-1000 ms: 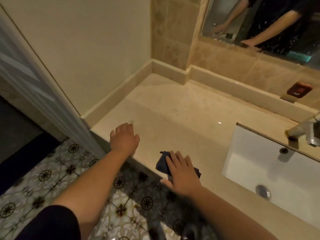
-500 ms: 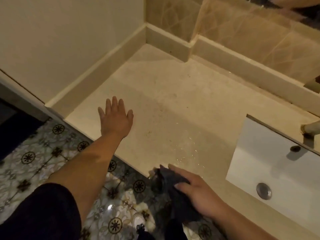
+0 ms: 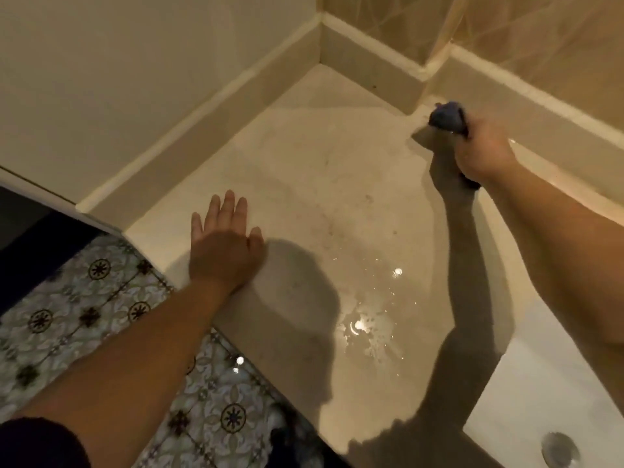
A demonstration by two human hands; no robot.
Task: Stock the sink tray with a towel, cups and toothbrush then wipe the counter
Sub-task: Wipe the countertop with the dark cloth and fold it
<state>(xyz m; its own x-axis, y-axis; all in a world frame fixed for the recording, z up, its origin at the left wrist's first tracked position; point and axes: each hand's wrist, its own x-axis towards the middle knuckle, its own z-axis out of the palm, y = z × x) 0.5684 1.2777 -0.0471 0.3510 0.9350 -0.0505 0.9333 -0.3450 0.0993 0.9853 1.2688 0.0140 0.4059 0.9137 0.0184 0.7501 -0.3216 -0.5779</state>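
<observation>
Head view: the right hand (image 3: 481, 152) grip is clenched on the cloth (image 3: 447, 115) at the tabletop (image 3: 304, 184) back corner; the water patch (image 3: 366, 315) lies toward the front edge. The left hand (image 3: 224, 246) rests flat, released.

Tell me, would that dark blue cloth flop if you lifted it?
Probably. The dark blue cloth sits bunched and wrinkled under the right hand, so it looks soft and floppy. It likely slides easily, since the beige stone counter looks smooth and wet.
</observation>
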